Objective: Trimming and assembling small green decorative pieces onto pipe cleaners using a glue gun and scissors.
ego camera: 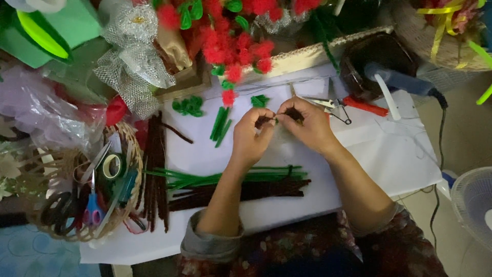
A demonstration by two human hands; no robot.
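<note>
Brown fuzzy wire, that's what I've got pinched between both hands right now, up over the middle of the white sheet (389,154) on the counter. Left hand (252,134) nips one end of the brown stem (267,121) with thumb and forefinger, right hand (307,125) nips the other, knuckles nearly touching. There's a speck of green where the fingertips meet; too small to say what it is.

Risks, as I judge them: the piece is tiny and the light is dim, so a loose pinch could let it spring out and vanish among the green bits (221,123) just beside my left hand. Pliers (328,105) lie right behind my right hand, points toward my fingers, so a careless pull back could catch on them. Glue gun (397,81) rests farther right with its cord (439,138) trailing off the edge; a snag there could drag it. Bundled stems (241,184) sit under my wrists, and a sleeve could sweep them off.
</note>
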